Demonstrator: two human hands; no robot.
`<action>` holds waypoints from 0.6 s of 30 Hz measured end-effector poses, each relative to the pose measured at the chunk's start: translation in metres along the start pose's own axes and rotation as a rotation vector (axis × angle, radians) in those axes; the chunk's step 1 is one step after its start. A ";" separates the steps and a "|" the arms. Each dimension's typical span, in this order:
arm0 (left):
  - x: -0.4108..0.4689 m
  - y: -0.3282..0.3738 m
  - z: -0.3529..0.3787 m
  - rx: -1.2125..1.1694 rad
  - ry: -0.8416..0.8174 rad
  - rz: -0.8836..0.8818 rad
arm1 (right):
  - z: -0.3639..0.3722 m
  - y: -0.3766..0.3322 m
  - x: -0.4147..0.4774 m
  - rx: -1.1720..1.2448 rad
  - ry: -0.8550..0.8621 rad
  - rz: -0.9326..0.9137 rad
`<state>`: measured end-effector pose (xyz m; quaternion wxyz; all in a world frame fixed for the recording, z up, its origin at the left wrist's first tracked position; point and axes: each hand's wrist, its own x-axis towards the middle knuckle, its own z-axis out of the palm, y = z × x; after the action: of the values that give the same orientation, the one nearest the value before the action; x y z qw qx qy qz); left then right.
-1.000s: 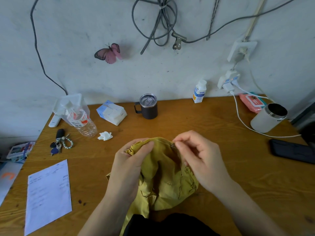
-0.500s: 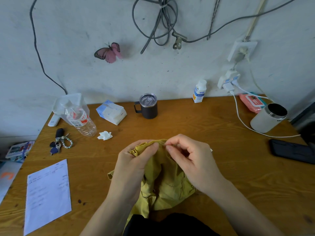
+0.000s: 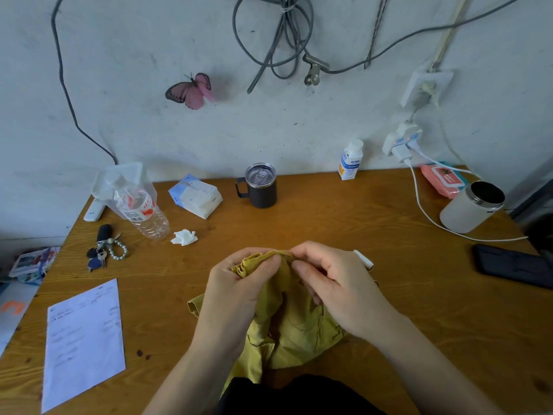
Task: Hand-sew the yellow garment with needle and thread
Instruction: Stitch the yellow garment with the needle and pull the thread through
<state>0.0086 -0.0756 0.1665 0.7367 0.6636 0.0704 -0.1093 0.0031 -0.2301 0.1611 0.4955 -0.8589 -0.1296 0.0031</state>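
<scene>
Low in mid-frame, my left hand pinches the yellow garment at its bunched top edge, my right hand pinching just beside it.

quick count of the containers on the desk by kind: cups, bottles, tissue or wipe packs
cups: 2 (dark lidded mug, cream tumbler)
bottles: 2 (clear plastic bottle, small white bottle)
tissue or wipe packs: 2 (blue-white pack, pink pack)
total: 6
</scene>
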 end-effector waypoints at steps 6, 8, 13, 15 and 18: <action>0.000 -0.004 0.005 0.152 0.100 0.103 | 0.004 0.001 -0.003 -0.018 0.075 0.014; 0.000 -0.005 0.005 0.207 0.126 0.141 | 0.005 0.001 -0.003 -0.021 0.099 0.029; -0.003 -0.010 0.009 0.269 0.139 0.196 | 0.007 0.000 -0.004 -0.093 0.142 0.036; -0.004 -0.010 0.010 0.260 0.134 0.194 | 0.006 0.000 -0.005 -0.109 0.159 0.025; -0.004 -0.011 0.011 0.251 0.118 0.177 | 0.006 0.001 -0.005 -0.131 0.171 0.016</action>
<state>0.0011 -0.0868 0.1582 0.6493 0.7593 0.0406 -0.0130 -0.0026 -0.2262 0.1564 0.4475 -0.8876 -0.0802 -0.0746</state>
